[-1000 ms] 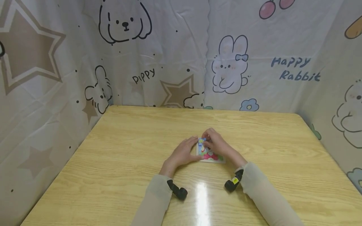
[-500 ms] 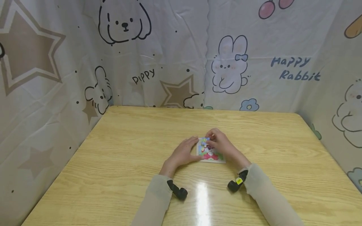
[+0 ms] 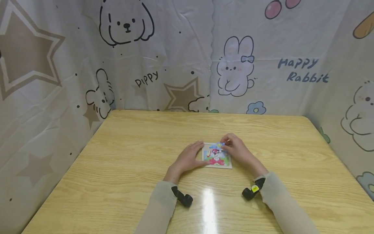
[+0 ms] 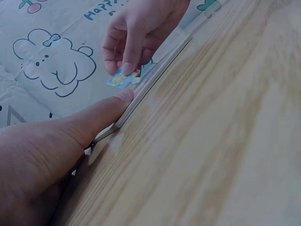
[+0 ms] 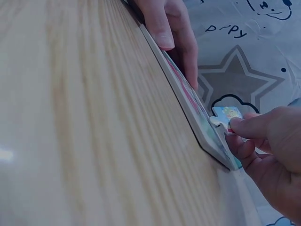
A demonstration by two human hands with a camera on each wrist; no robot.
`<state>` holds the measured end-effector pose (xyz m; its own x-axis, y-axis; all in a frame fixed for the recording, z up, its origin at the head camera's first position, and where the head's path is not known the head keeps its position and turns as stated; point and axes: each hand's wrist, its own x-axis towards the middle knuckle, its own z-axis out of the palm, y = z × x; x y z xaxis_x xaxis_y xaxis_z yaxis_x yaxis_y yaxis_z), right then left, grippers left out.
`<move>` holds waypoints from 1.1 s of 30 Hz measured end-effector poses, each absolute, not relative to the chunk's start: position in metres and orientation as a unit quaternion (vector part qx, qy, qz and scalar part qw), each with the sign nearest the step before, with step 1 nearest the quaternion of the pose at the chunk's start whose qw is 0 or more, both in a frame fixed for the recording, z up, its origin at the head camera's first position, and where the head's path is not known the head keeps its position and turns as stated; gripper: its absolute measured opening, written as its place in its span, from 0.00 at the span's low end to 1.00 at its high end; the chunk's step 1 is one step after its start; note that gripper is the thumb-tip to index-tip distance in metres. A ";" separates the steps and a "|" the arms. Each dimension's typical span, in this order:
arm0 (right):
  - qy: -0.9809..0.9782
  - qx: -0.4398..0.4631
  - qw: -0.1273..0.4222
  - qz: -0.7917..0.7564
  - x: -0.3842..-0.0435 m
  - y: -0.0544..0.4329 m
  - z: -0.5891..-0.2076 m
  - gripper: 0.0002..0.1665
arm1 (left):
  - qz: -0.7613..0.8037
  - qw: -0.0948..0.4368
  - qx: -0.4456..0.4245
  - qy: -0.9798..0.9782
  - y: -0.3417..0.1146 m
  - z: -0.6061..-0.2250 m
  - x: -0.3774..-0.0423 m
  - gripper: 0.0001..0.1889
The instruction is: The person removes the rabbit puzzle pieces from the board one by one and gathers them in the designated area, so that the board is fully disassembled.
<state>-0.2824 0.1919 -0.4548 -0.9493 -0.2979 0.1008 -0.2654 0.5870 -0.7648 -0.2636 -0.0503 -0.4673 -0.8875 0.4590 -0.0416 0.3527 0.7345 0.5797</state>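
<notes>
Two hands (image 3: pixel 187 159) (image 3: pixel 239 151): left outstretched, touching one puzzle board (image 3: pixel 206 147); right pinching one puzzle piece (image 5: pixel 225 113).

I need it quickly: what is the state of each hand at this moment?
Left hand: open, thumb and fingers resting on the puzzle board.
Right hand: closed, holding a mostly blue puzzle piece between thumb and fingers.

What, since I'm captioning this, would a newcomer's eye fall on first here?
Probably the small, bright picture puzzle on the wood-grained table, its left side touched by the left hand. The right hand pinches a blue piece near the puzzle's far edge. Behind, a rabbit drawing stands out on the pale cloth.
</notes>
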 end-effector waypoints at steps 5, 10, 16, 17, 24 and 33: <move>0.897 -0.154 0.005 -0.415 -0.280 0.204 -0.456 0.08 | 0.289 0.090 0.221 0.927 -0.050 -0.466 -0.262 0.46; 0.900 -0.147 -0.002 -0.411 -0.278 0.217 -0.457 0.08 | 0.286 0.087 0.223 0.928 -0.050 -0.467 -0.263 0.46; 0.905 -0.145 -0.008 -0.400 -0.276 0.232 -0.458 0.09 | 0.293 0.088 0.221 0.926 -0.050 -0.469 -0.263 0.45; 0.906 -0.145 -0.009 -0.398 -0.276 0.234 -0.458 0.09 | 0.294 0.088 0.220 0.926 -0.051 -0.469 -0.263 0.45; 0.911 -0.143 -0.009 -0.386 -0.273 0.246 -0.457 0.08 | 0.295 0.090 0.219 0.926 -0.051 -0.468 -0.263 0.45; 0.918 -0.138 -0.001 -0.371 -0.270 0.257 -0.455 0.08 | 0.291 0.091 0.221 0.926 -0.051 -0.467 -0.263 0.45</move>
